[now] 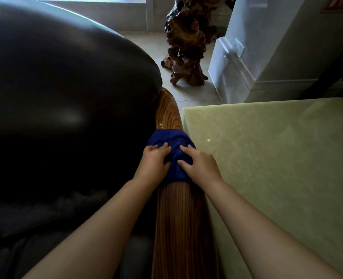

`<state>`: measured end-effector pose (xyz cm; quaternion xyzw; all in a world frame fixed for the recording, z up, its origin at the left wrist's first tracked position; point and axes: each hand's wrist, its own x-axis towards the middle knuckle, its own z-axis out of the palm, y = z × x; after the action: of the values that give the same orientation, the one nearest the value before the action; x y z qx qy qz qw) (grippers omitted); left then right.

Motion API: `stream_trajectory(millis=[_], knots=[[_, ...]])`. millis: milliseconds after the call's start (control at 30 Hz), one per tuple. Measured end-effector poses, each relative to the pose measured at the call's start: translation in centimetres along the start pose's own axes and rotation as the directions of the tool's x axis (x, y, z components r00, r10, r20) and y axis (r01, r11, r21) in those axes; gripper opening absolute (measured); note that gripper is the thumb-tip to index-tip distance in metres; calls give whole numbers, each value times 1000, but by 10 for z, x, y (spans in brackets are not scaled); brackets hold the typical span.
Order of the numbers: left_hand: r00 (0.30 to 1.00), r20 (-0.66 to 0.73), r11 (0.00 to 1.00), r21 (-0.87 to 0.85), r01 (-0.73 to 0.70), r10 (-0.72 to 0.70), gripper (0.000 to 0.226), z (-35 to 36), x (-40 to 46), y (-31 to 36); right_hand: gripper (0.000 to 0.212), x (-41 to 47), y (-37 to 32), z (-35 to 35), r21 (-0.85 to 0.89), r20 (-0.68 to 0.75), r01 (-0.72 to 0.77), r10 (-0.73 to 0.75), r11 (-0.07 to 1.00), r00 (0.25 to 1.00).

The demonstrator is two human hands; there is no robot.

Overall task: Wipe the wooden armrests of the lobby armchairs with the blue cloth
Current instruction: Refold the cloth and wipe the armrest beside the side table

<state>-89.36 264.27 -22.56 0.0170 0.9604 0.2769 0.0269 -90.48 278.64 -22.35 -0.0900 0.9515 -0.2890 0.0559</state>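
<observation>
A glossy wooden armrest [181, 218] with dark grain runs from the bottom centre up toward the chair's back. The blue cloth [173, 141] is draped over it about halfway along. My left hand [153, 161] presses on the cloth's left side, fingers spread over the fabric. On the cloth's right side my right hand [199, 166] lies the same way. Both hands hold the cloth against the wood. The armrest belongs to a dark leather armchair [62, 93] that fills the left half of the view.
A pale green stone-topped side table [277, 158] stands right against the armrest. Beyond it, on the tiled floor, stands a carved dark root sculpture [186, 43]. A white wall corner with a baseboard [235, 65] rises at the upper right.
</observation>
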Motion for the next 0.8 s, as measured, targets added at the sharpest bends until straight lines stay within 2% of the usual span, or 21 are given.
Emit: stream_trajectory(millis=[100, 167, 233, 333, 433, 600, 800], knots=[[1000, 10, 1000, 27, -10, 9, 47, 0, -17, 0, 41, -20, -2, -4, -183, -26, 32, -38, 983, 999], [997, 67, 997, 67, -39, 34, 41, -5, -30, 5, 33, -37, -4, -9, -303, 25, 61, -56, 951, 998], [988, 147, 996, 64, -55, 45, 34, -11, -44, 13, 26, -53, -8, -16, -350, 117, 62, -22, 935, 993], [964, 265, 998, 37, -41, 30, 28, -33, -63, 28, 24, -70, -19, -36, -242, 214, 9, 44, 970, 976], [952, 307, 1000, 7, -15, 12, 26, -67, -79, 42, 23, -80, -39, -68, -112, 241, -49, 75, 993, 968], [972, 237, 996, -87, 27, -6, 21, -160, -100, 68, 22, -90, -102, -142, 56, 273, -40, 23, 998, 962], [994, 114, 994, -104, 15, -3, 19, -306, -140, 111, 24, -101, -207, -248, 132, 333, 138, -176, 982, 927]])
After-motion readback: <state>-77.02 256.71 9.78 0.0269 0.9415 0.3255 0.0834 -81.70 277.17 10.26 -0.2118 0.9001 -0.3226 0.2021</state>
